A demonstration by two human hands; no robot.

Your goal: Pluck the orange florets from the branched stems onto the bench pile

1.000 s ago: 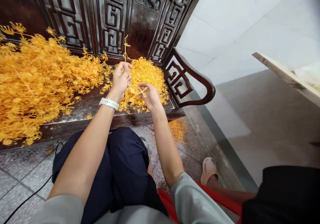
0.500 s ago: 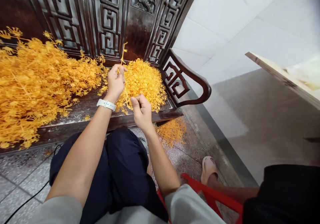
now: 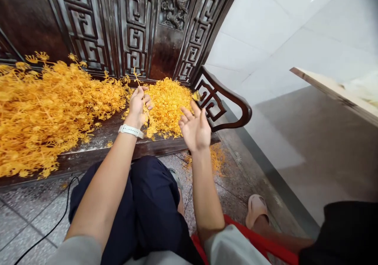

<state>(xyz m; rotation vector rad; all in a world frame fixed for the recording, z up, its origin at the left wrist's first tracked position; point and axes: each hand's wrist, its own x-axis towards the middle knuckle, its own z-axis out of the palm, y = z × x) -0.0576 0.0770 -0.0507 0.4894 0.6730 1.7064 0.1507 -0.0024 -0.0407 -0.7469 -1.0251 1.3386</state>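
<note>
The bench [image 3: 88, 154] was covered by a big pile [image 3: 65, 111] and a small pile [image 3: 168, 101] of yellow sprigs. The right hand [image 3: 196, 129], curled half a second earlier, had been opened and shifted rightward, fingers spread, nothing gripped. By the left hand [image 3: 141, 104], the stem [image 3: 136, 77] was kept pinched, now lowered, near the small pile. A yellow bit [image 3: 196, 96] was newly seen beyond the right fingertips.

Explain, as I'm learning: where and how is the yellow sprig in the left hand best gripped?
Probably pinch the yellow sprig by its upper stem, from above: that thin, branching end sticks up beyond the left hand, which covers part below.
</note>
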